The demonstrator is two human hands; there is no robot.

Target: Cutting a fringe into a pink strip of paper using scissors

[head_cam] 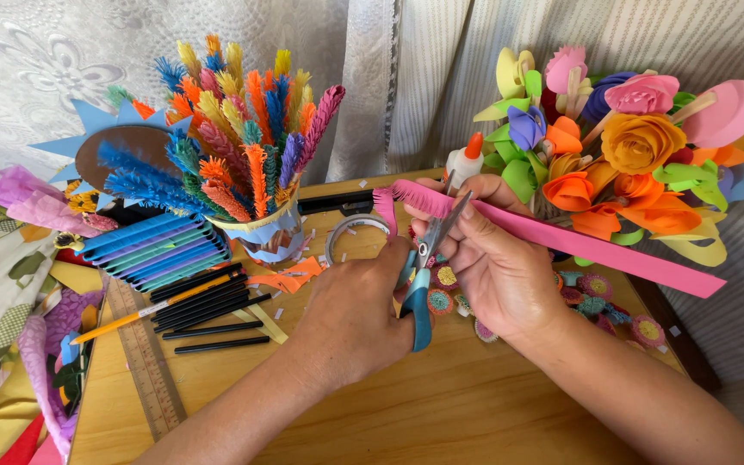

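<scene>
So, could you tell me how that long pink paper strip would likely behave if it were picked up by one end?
The pink paper strip looks thin and light, so it would probably sag. Its fringed end already curls and seems easy to tear. The right hand supports it near the scissors, while the uncut length juts out nearly straight, suggesting slight stiffness.

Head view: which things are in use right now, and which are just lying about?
In use: left hand working scissors; right hand holding pink strip.

Lying about: ruler, black sticks, tape roll, glue bottle, paper flowers, fringed-stem cup.
</scene>
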